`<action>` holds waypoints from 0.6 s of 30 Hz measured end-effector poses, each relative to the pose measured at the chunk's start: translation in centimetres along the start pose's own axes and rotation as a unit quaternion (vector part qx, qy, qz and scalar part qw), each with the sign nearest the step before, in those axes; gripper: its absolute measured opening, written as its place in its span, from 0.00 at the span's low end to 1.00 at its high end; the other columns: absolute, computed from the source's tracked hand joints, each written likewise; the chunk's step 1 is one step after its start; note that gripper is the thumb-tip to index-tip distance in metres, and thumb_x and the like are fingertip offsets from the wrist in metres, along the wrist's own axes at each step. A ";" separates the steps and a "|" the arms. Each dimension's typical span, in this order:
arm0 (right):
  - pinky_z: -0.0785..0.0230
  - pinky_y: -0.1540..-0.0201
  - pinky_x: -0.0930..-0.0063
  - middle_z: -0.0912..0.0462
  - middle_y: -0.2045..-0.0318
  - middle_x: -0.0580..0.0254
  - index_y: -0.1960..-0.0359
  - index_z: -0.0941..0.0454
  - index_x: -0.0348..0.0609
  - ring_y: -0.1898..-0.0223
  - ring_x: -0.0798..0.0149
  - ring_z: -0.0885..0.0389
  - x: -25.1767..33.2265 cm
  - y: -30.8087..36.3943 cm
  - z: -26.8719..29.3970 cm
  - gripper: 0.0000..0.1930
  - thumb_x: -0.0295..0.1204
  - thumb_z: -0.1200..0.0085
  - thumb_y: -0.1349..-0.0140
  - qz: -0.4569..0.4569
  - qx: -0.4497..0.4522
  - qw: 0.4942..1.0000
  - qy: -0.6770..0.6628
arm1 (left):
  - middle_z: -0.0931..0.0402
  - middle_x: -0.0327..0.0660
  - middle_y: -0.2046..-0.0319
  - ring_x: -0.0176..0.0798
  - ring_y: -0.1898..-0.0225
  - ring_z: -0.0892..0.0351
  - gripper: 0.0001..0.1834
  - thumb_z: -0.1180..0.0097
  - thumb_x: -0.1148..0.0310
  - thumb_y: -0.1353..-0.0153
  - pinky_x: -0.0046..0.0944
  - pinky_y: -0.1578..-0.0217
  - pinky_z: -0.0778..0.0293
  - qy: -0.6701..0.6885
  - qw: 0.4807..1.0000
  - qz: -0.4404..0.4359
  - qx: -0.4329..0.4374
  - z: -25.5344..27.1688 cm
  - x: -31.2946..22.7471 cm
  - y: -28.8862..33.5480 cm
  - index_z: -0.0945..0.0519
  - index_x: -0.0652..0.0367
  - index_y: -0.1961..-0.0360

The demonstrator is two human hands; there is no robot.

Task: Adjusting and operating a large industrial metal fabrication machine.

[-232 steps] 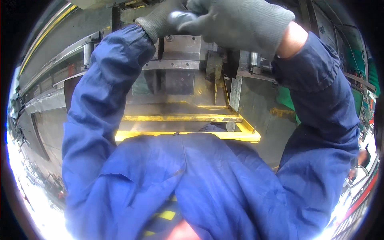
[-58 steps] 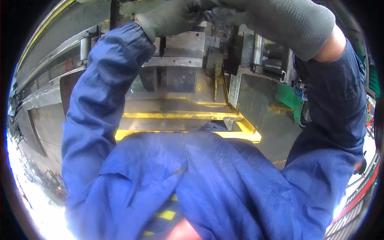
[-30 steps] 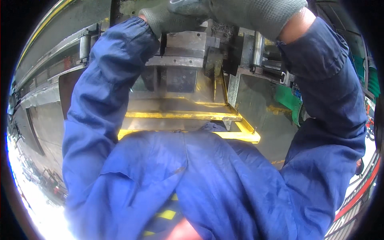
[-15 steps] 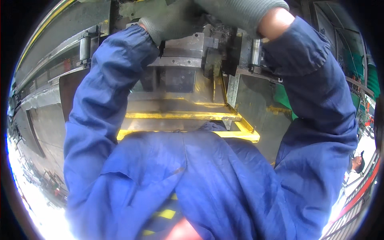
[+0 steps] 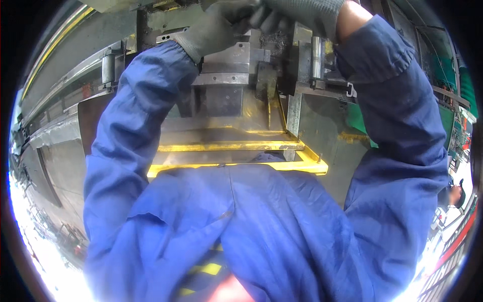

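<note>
Both my hands wear grey knit gloves and meet at the top edge, over the metal machine. My left hand [image 5: 214,30] has its fingers curled and reaches toward the other hand. My right hand [image 5: 309,14] comes in from the right, with bent fingers pointing down beside the left fingertips. Whatever they grip, if anything, is hidden by the gloves and the frame's edge. Below the left hand is a grey steel block [image 5: 227,56] above a bar with holes [image 5: 224,78]. Dark metal shavings [image 5: 274,44] lie under the right fingers.
A yellow metal frame [image 5: 226,147] crosses in front of my body. Upright shiny cylinders stand on both sides, a left one [image 5: 108,68] and a right one [image 5: 317,58]. Grey machine panels flank me. At the far right edge another person [image 5: 455,195] is partly visible.
My hands have shifted slightly, and their curled fingers now show more, with the shavings beneath them less covered. The right wrist has moved a little up and to the right.
</note>
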State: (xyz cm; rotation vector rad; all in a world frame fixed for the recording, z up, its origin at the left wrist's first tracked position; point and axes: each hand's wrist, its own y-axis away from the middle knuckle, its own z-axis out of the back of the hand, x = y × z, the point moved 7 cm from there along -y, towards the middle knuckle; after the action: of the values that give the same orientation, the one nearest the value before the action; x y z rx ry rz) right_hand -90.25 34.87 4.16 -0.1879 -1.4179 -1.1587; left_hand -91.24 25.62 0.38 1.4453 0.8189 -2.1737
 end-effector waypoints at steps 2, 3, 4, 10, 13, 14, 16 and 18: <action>0.24 0.60 0.77 0.22 0.70 0.55 0.58 0.22 0.37 0.72 0.59 0.22 0.5 0.2 1.8 0.13 0.35 0.52 0.30 0.167 -0.001 0.977 -0.130 | 0.20 0.39 0.64 0.36 0.62 0.22 0.12 0.52 0.81 0.37 0.33 0.64 0.25 0.008 0.993 0.110 -0.033 1.1 -0.3 0.4 0.19 0.57 0.58; 0.24 0.60 0.77 0.22 0.70 0.55 0.58 0.22 0.37 0.72 0.59 0.22 1.2 0.1 1.3 0.13 0.35 0.52 0.30 0.171 0.004 0.977 -0.128 | 0.20 0.39 0.64 0.36 0.62 0.22 0.12 0.52 0.81 0.37 0.33 0.64 0.25 0.004 0.993 0.112 -0.039 1.4 -1.1 1.2 0.19 0.57 0.58; 0.25 0.63 0.76 0.21 0.71 0.56 0.59 0.22 0.38 0.73 0.59 0.22 2.1 1.1 0.9 0.12 0.35 0.50 0.32 0.146 -0.049 0.987 -0.049 | 0.19 0.39 0.64 0.35 0.63 0.22 0.13 0.52 0.82 0.39 0.32 0.64 0.25 0.009 0.994 0.093 -0.061 1.5 -2.4 1.5 0.19 0.57 0.59; 0.30 0.74 0.72 0.20 0.76 0.64 0.67 0.22 0.44 0.79 0.66 0.26 10.2 7.1 -2.2 0.06 0.32 0.43 0.36 0.149 -0.309 0.806 0.482 | 0.17 0.42 0.67 0.34 0.71 0.21 0.15 0.51 0.87 0.46 0.30 0.71 0.25 0.044 0.979 -0.042 -0.196 0.9 -7.5 3.2 0.19 0.59 0.62; 0.30 0.74 0.70 0.19 0.75 0.61 0.65 0.21 0.42 0.78 0.64 0.24 8.0 8.1 -2.8 0.09 0.34 0.45 0.37 0.234 -0.320 0.795 0.459 | 0.17 0.42 0.65 0.35 0.70 0.22 0.13 0.50 0.82 0.43 0.33 0.69 0.26 0.132 0.963 0.153 -0.179 -3.3 -7.0 4.8 0.20 0.58 0.58; 0.34 0.77 0.72 0.21 0.77 0.62 0.66 0.22 0.40 0.80 0.67 0.28 7.5 8.2 -3.1 0.08 0.32 0.43 0.36 0.229 -0.320 0.812 0.432 | 0.18 0.42 0.64 0.35 0.68 0.22 0.12 0.49 0.79 0.41 0.34 0.67 0.25 0.120 0.965 0.141 -0.185 -5.0 -5.7 5.3 0.21 0.57 0.56; 0.33 0.77 0.72 0.21 0.77 0.62 0.66 0.22 0.40 0.80 0.66 0.28 6.4 7.9 -3.5 0.08 0.33 0.43 0.36 0.225 -0.313 0.832 0.399 | 0.19 0.46 0.64 0.37 0.63 0.22 0.11 0.48 0.68 0.35 0.39 0.60 0.26 0.187 0.951 0.205 -0.137 -8.7 -3.5 7.3 0.23 0.55 0.53; 0.33 0.76 0.70 0.20 0.77 0.61 0.66 0.22 0.41 0.80 0.65 0.27 4.6 7.4 -3.2 0.09 0.34 0.44 0.36 0.175 -0.324 0.873 0.320 | 0.20 0.48 0.62 0.41 0.62 0.21 0.12 0.50 0.65 0.34 0.43 0.59 0.26 0.245 0.941 0.211 -0.105 -11.8 -3.1 8.9 0.24 0.55 0.52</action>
State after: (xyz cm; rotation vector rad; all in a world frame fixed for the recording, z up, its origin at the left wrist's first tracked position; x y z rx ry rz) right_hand -84.07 33.88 11.06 -0.4614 -0.3564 -1.1992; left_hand -76.47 26.89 -2.44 1.8720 0.7762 -1.3882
